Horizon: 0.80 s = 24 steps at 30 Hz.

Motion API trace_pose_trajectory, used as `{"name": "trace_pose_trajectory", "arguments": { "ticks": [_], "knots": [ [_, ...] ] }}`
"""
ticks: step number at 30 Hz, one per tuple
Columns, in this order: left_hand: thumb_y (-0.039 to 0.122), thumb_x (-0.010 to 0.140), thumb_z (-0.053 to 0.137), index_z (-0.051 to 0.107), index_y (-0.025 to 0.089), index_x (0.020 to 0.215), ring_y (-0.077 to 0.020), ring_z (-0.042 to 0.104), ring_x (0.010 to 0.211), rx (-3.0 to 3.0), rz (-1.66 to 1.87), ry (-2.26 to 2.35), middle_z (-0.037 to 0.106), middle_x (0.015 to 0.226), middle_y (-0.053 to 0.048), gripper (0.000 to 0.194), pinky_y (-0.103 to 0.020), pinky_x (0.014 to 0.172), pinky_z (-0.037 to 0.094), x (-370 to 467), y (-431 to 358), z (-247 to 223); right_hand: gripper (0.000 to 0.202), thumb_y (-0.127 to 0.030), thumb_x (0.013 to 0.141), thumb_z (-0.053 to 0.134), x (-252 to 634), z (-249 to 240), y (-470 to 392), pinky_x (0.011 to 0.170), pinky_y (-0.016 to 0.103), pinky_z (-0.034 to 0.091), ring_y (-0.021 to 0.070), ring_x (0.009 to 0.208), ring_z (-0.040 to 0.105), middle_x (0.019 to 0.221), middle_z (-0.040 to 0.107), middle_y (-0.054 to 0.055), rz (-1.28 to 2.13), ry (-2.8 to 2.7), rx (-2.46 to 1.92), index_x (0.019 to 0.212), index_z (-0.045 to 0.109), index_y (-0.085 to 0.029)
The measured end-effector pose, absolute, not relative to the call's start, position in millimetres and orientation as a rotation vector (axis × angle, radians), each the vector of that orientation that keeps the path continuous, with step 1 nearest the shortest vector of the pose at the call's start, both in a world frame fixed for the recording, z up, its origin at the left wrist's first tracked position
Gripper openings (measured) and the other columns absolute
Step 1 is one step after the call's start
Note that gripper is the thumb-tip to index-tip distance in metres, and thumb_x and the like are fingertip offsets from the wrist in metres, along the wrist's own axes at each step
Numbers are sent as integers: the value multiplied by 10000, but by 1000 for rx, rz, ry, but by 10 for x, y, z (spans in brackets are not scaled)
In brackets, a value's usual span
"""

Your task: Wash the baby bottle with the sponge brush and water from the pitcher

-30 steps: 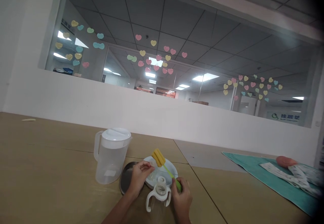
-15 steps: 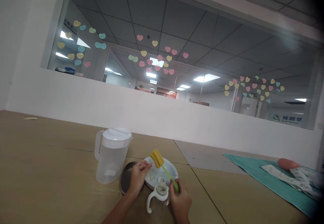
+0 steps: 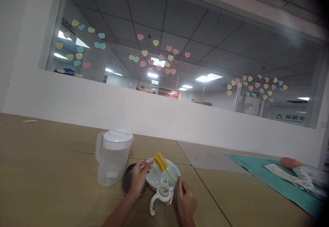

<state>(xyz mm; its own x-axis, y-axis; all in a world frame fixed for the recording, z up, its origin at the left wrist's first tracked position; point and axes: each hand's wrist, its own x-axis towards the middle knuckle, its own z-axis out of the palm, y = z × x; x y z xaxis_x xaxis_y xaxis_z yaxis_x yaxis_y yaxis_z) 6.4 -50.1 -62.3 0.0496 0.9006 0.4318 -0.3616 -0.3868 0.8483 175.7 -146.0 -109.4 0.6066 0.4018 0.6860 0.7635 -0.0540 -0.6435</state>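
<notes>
My right hand grips the green handle of a sponge bottle brush, whose yellow head points up and left over a white bowl. My left hand is closed in a pinch left of the sponge head; something small and pale shows at its fingertips, too small to make out. A clear bottle with a white two-handled collar stands upright in front of the bowl, between my hands, its mouth uncovered. Clear pieces lie in the bowl, partly hidden. A dark round metal dish sits behind my left wrist.
A clear pitcher with a white lid stands left of the dish. On the right, a teal cloth carries a patterned white cloth and a reddish rounded object. A low wall with a window borders the table's back.
My right hand has shifted slightly right and down along with the brush handle, away from the bottle. The left hand has moved a little left, still pinching.
</notes>
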Motion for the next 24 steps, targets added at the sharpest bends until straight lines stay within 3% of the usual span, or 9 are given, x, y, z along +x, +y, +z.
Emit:
{"name": "trace_pose_trajectory", "arguments": {
  "ticks": [5, 15, 24],
  "knots": [
    [509, 623, 746, 504, 184, 702, -180, 648, 610, 1263, 1549, 575, 679, 624, -15, 412, -280, 637, 506, 67, -488, -641, 680, -703, 853, 260, 1790, -1087, -1463, 501, 255, 322, 182, 561, 582, 623, 663, 82, -483, -935, -1669, 622, 692, -231],
    [464, 661, 740, 434, 206, 785, -224, 695, 770, 1183, 1633, 530, 720, 770, -50, 419, -311, 679, 545, 3, -447, -630, 578, -572, 875, 313, 1891, -1169, -1417, 525, 255, 331, 177, 550, 581, 642, 669, 67, -621, -907, -1675, 620, 694, -220],
    [461, 665, 738, 362, 225, 822, -180, 687, 691, 1093, 1799, 542, 695, 725, -8, 471, -281, 636, 550, -107, -406, -523, 533, -535, 852, 332, 1921, -1215, -1393, 523, 268, 326, 194, 550, 580, 626, 665, 91, -609, -975, -1724, 617, 699, -229]
  ]
}}
